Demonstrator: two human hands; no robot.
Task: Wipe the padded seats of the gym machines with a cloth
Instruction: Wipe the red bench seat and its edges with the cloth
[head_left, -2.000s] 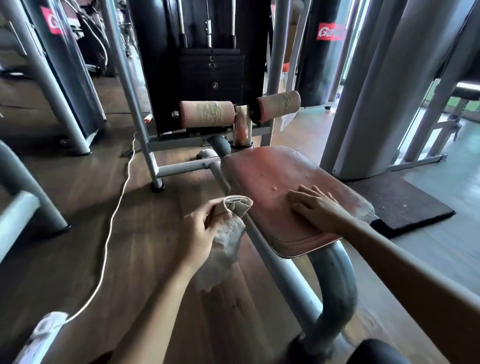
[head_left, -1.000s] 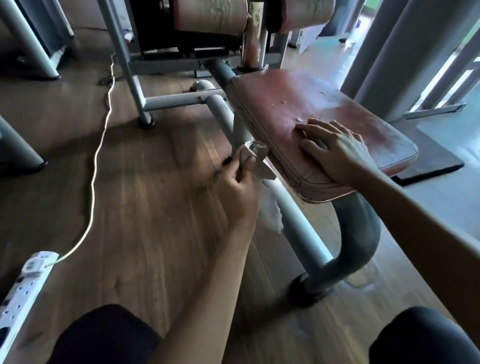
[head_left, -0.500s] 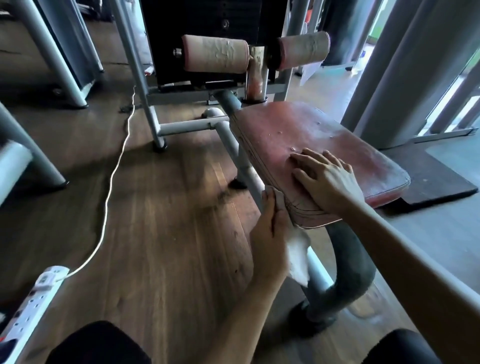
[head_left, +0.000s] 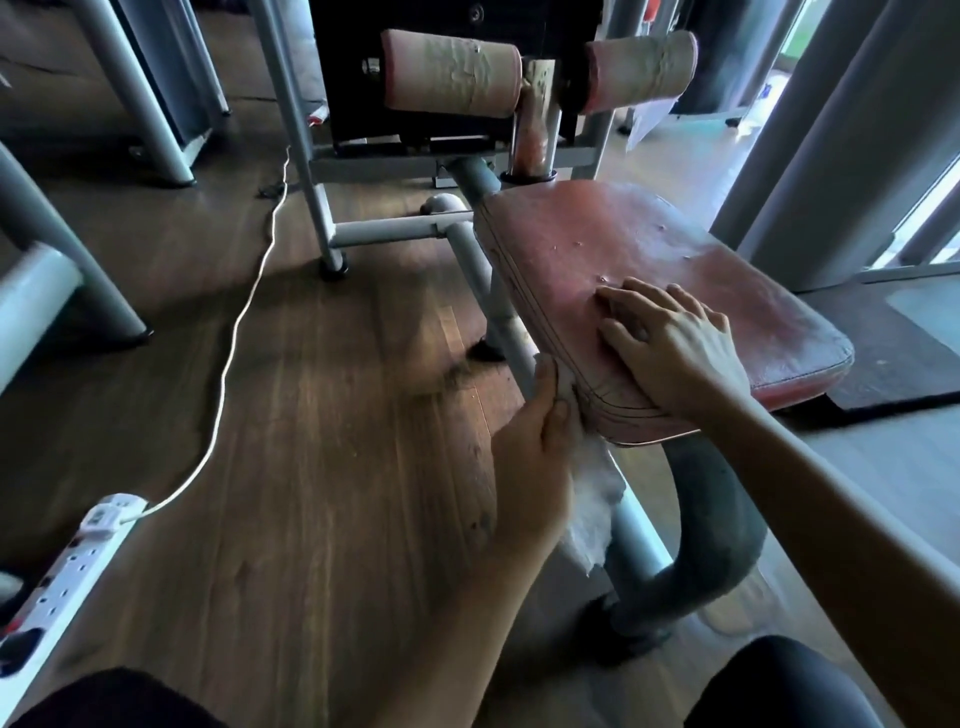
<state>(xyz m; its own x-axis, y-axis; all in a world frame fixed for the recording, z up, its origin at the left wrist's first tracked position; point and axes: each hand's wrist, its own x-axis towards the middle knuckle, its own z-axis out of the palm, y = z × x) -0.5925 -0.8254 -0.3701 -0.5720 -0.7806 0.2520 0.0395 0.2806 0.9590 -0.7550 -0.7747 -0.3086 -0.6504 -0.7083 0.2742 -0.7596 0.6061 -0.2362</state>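
A worn red padded seat (head_left: 649, 260) sits on a grey tube frame at centre right. My left hand (head_left: 535, 452) presses a pale cloth (head_left: 592, 493) against the seat's near left side edge; the cloth's loose end hangs down over the frame tube. Flat on the seat's top near its front corner lies my right hand (head_left: 675, 348), fingers spread and holding nothing. Two faded roller pads (head_left: 452, 73) stand behind the seat, in front of the black weight stack.
A white power strip (head_left: 67, 561) and its cable (head_left: 234, 338) run across the wooden floor on the left. Grey machine legs (head_left: 62, 249) stand at left, wide pillars (head_left: 831, 145) at right, and a black mat (head_left: 893, 364) lies beyond the seat. My knees show at the bottom.
My left hand carried the cloth from beside the seat to its left side edge and slid it toward the near corner. My right hand stayed flat on top.
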